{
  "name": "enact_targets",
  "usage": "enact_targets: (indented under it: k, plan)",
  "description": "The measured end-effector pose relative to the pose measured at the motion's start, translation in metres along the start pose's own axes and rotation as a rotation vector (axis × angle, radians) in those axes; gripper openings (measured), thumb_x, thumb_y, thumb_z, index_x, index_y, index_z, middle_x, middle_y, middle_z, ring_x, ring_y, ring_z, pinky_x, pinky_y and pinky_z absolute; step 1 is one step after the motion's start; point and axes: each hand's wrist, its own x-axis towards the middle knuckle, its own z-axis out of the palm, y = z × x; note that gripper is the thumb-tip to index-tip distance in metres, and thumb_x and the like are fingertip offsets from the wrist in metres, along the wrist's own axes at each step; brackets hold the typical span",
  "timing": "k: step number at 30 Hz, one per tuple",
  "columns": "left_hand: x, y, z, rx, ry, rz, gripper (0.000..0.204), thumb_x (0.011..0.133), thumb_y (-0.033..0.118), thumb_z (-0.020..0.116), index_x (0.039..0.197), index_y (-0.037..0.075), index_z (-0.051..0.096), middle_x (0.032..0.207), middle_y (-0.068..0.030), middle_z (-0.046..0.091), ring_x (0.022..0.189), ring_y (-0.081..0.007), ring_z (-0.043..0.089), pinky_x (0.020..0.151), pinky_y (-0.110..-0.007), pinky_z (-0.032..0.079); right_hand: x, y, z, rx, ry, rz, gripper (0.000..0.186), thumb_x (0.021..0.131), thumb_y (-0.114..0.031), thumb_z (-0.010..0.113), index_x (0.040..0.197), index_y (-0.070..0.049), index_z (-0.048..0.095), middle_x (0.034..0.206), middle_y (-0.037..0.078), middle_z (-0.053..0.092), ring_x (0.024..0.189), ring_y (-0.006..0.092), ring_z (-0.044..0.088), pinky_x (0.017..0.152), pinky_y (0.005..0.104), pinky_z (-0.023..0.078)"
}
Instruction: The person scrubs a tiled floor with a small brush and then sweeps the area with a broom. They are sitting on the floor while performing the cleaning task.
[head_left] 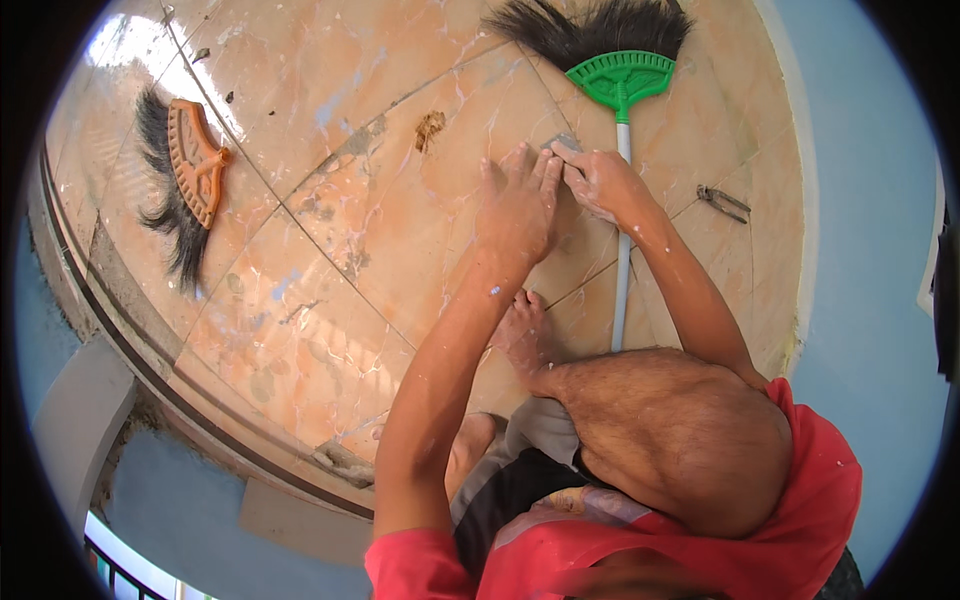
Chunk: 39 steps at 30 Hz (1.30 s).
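Observation:
My left hand [517,205] lies palm down on the tan, marble-patterned floor tiles [390,250], its fingers stretched forward. Its fingertips meet those of my right hand [600,183]. That right hand is closed on a small flat grey piece [563,141], pressed at the floor; only its far edge shows, so its exact kind is unclear. Under my right wrist passes the pale handle [622,290] of a broom with a green head [622,78] and black bristles. Near my right forearm lies a pair of dark pincers [722,203].
An orange broom head [195,160] with black bristles lies at the left. Brown debris [429,130] and white smears mark the tiles. A light blue wall [865,250] stands at the right. A dark-lined ledge [190,395] curves along the lower left. My bare foot [525,335] is close behind my hands.

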Motion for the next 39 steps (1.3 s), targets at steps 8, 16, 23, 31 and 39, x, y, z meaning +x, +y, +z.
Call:
enact_targets:
  k: [8, 16, 23, 31, 39]
  plan:
    - [0.055, -0.033, -0.025, 0.007, 0.159, -0.020, 0.071, 0.092, 0.016, 0.060, 0.160, 0.007, 0.044, 0.167, -0.0073, 0.046, 0.160, -0.0355, 0.031, 0.124, -0.076, 0.016, 0.071, -0.006, -0.035, 0.025, 0.075, -0.121, 0.038, 0.100, -0.027, 0.058, 0.131, -0.012, 0.073, 0.103, 0.029, 0.071, 0.092, 0.0505, 0.068, 0.083, 0.0518, 0.057]
    - [0.002, 0.003, 0.000, -0.023, -0.057, -0.026, 0.087, 0.086, 0.015, 0.067, 0.166, 0.010, 0.033, 0.172, -0.0062, 0.038, 0.161, -0.0337, 0.027, 0.125, -0.074, 0.018, 0.002, 0.006, -0.007, -0.011, -0.081, 0.027, 0.044, 0.102, -0.032, 0.059, 0.141, -0.014, 0.068, 0.118, 0.028, 0.070, 0.104, 0.0467, 0.070, 0.093, 0.0484, 0.057]
    - [0.051, -0.016, -0.021, 0.022, 0.050, -0.040, 0.082, 0.090, 0.019, 0.067, 0.165, 0.008, 0.035, 0.169, -0.0069, 0.042, 0.160, -0.0333, 0.030, 0.126, -0.072, 0.017, 0.074, 0.039, -0.009, 0.008, 0.171, -0.245, 0.040, 0.098, -0.033, 0.059, 0.131, -0.015, 0.073, 0.105, 0.029, 0.072, 0.096, 0.0507, 0.069, 0.087, 0.0509, 0.058]
    - [0.067, -0.026, -0.025, 0.184, -0.017, -0.043, 0.087, 0.091, 0.029, 0.069, 0.168, 0.015, 0.030, 0.170, -0.0080, 0.040, 0.161, -0.0342, 0.028, 0.126, -0.071, 0.018, 0.077, 0.029, -0.014, -0.046, 0.150, -0.239, 0.041, 0.101, -0.028, 0.059, 0.138, -0.012, 0.069, 0.108, 0.030, 0.070, 0.090, 0.0468, 0.071, 0.080, 0.0471, 0.059]
    - [-0.103, 0.080, 0.086, -0.135, -0.024, 0.091, 0.073, 0.095, 0.015, 0.061, 0.163, 0.010, 0.039, 0.169, -0.0084, 0.041, 0.161, -0.0348, 0.028, 0.125, -0.072, 0.019, -0.153, 0.040, 0.052, 0.081, -0.110, 0.209, 0.041, 0.103, -0.022, 0.061, 0.141, -0.011, 0.067, 0.105, 0.032, 0.070, 0.096, 0.0487, 0.071, 0.081, 0.0483, 0.059]
